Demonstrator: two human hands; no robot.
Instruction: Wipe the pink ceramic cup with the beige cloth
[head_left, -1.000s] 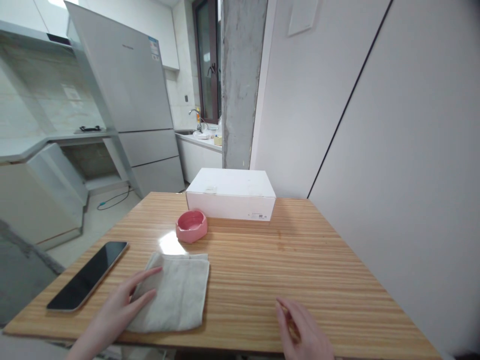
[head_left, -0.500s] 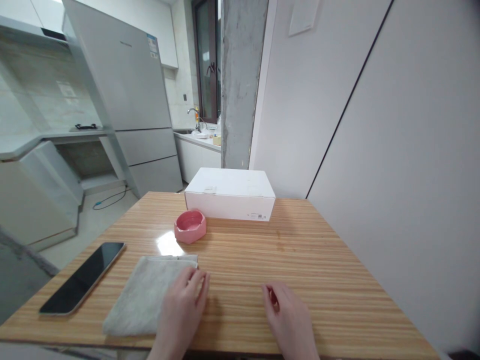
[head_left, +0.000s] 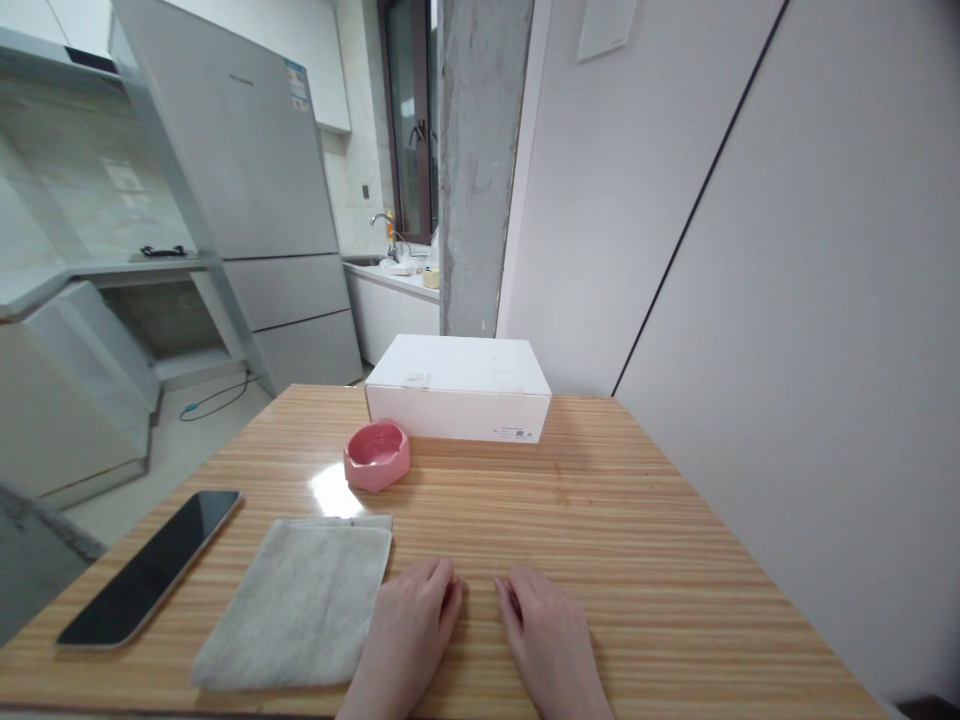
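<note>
My left hand [head_left: 414, 622] rests on the wooden table with its fingers curled in and nothing seen in them. It lies at the right edge of a folded grey cloth [head_left: 296, 605], its wrist beside the cloth's lower right corner. A short gap to the right, my right hand [head_left: 546, 625] sits palm down, fingers likewise curled together and holding nothing visible. Left of the cloth lies a smartphone [head_left: 154, 570] with a dark screen. Beyond the cloth stands a pink ashtray [head_left: 376, 472] with angled sides.
A closed white box [head_left: 454, 415] stands at the far side of the table [head_left: 637, 560], just behind the ashtray. A pale wall [head_left: 787, 330] borders the right side. Further back are a concrete pillar [head_left: 480, 170], a fridge [head_left: 247, 160] and a sink counter.
My left hand has moved right, off the cloth and onto the table, its fingers curling in more. My right hand has shifted left, closer to it. The view has turned slightly.
</note>
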